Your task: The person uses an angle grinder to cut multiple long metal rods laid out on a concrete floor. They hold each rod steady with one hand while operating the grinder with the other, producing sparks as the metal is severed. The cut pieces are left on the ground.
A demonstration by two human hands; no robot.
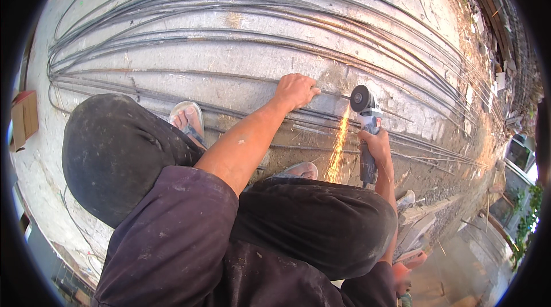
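Note:
My left hand (295,90) is closed around a thin steel rebar (334,94), which lies just above the concrete ground. In my right hand (376,145) is an angle grinder (369,126), held upright by its dark body. The grinder's black disc (360,98) meets the rebar a short way right of my left hand. From that contact a stream of orange sparks (338,149) sprays down toward my knee and sandaled feet (188,119). The exact cut point is hidden by the disc.
Long bent rebars (229,6) run across the concrete (172,54), looped at the left. A cardboard box (24,117) sits at the far left. Dirt and debris line the right side, with a wooden plank (430,208) near the lower right. Part of another person shows at the top left.

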